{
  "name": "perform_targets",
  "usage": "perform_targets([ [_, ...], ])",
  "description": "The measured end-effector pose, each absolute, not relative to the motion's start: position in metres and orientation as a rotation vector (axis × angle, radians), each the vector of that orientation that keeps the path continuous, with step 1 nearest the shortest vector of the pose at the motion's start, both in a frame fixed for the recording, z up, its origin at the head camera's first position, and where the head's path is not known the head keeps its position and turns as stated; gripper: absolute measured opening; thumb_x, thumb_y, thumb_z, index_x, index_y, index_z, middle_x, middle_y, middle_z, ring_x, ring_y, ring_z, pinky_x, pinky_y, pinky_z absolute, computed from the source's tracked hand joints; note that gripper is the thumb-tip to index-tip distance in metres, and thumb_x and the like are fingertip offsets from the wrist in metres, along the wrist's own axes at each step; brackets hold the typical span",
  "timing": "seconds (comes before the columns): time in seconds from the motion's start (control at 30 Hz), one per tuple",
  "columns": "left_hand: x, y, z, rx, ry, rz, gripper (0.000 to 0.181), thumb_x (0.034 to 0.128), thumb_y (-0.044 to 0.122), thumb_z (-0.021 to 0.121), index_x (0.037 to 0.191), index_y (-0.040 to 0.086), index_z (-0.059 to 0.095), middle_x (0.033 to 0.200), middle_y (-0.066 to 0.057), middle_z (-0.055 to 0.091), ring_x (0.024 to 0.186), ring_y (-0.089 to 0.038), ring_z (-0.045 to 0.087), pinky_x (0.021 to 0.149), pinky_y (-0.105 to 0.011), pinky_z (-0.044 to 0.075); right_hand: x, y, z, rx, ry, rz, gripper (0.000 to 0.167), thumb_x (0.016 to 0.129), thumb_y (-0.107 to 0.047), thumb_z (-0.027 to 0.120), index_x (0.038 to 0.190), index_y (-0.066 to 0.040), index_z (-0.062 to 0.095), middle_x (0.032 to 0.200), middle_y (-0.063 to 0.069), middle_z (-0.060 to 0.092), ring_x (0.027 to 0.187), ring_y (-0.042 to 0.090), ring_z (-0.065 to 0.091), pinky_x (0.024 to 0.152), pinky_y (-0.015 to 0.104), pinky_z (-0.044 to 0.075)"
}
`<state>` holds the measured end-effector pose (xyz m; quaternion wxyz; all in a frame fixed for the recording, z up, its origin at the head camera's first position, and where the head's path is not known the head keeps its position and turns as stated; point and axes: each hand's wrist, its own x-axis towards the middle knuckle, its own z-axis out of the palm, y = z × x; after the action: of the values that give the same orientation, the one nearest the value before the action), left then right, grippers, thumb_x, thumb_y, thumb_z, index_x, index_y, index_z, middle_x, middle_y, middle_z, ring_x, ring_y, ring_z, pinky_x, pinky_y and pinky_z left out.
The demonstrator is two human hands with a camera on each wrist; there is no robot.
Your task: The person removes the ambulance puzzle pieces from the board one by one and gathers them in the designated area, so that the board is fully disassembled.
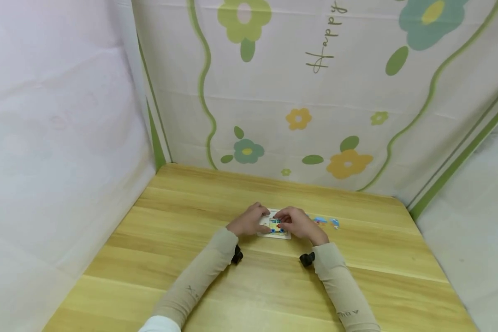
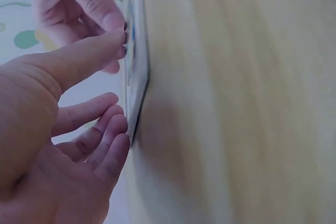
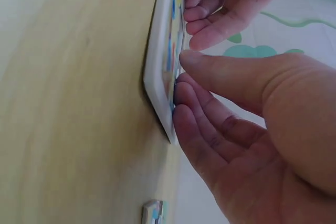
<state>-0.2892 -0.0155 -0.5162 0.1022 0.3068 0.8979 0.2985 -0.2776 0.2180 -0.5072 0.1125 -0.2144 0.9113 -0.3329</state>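
Observation:
A small white-framed picture puzzle board (image 1: 275, 236) lies flat on the table, with a colourful vehicle-like picture in its middle. My left hand (image 1: 248, 221) is at its left side; in the left wrist view the thumb (image 2: 100, 51) reaches over the board's face and the other fingertips touch its edge. From the right, my right hand (image 1: 299, 223) rests thumb and fingertips on the picture, as the right wrist view shows with the thumb (image 3: 220, 72) and fingers touching the board's surface. Parts of the picture are hidden under both hands.
Loose blue puzzle pieces (image 1: 319, 220) lie just right of the board, with another blue piece (image 1: 334, 223) beyond them. The wooden table (image 1: 182, 207) meets a flower-printed curtain (image 1: 274, 92) at the back, and pale cloth (image 1: 58, 115) hangs at both sides.

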Motion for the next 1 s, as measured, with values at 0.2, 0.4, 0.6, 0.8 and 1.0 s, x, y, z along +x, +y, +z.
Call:
perform_targets([
  [0.2, -0.289, -0.014, -0.518, 0.895, 2.651, 0.881, 0.060, 0.0954, 0.027, 0.082, 0.143, -0.002, 0.059, 0.133, -0.015, 0.057, 0.112, -0.023, 0.053, 0.103, -0.039, 0.050, -0.281, 0.215, -0.506, -0.613, 2.672, -0.986, 0.029, 0.102, 0.000, 0.066, 0.130, -0.002, 0.072, 0.117, 0.013, 0.070, 0.097, 0.019, 0.069, 0.085, 0.035, 0.061],
  [0.4, -0.287, -0.012, -0.513, 0.855, 2.648, 0.844, 0.060, 0.0960, 0.027, 0.081, 0.144, -0.002, 0.059, 0.136, -0.014, 0.057, 0.120, -0.024, 0.054, 0.110, -0.041, 0.049, -0.285, 0.214, -0.503, -0.631, 2.635, -0.971, 0.030, 0.102, 0.002, 0.065, 0.131, 0.002, 0.071, 0.113, 0.015, 0.069, 0.098, 0.022, 0.070, 0.084, 0.037, 0.061],
  [0.6, -0.285, -0.010, -0.508, 0.842, 2.653, 0.816, 0.060, 0.0952, 0.027, 0.082, 0.142, -0.002, 0.060, 0.135, -0.014, 0.057, 0.121, -0.025, 0.053, 0.111, -0.040, 0.049, -0.289, 0.214, -0.502, -0.623, 2.591, -0.986, 0.030, 0.101, 0.002, 0.066, 0.131, 0.003, 0.071, 0.113, 0.015, 0.070, 0.096, 0.022, 0.071, 0.082, 0.036, 0.061],
  [0.8, -0.285, -0.007, -0.509, 0.796, 2.667, 0.800, 0.062, 0.0940, 0.031, 0.083, 0.142, 0.000, 0.060, 0.136, -0.012, 0.056, 0.125, -0.025, 0.053, 0.112, -0.040, 0.048, -0.291, 0.215, -0.504, -0.647, 2.599, -0.979, 0.029, 0.101, 0.002, 0.067, 0.129, 0.001, 0.071, 0.111, 0.013, 0.070, 0.096, 0.020, 0.068, 0.084, 0.036, 0.060],
  [1.0, -0.285, -0.005, -0.508, 0.790, 2.661, 0.799, 0.062, 0.0946, 0.030, 0.082, 0.143, -0.001, 0.058, 0.138, -0.013, 0.056, 0.126, -0.026, 0.053, 0.113, -0.040, 0.048, -0.289, 0.214, -0.501, -0.654, 2.607, -0.963, 0.024, 0.101, 0.003, 0.066, 0.124, 0.000, 0.070, 0.108, 0.012, 0.071, 0.093, 0.018, 0.066, 0.084, 0.036, 0.058],
])
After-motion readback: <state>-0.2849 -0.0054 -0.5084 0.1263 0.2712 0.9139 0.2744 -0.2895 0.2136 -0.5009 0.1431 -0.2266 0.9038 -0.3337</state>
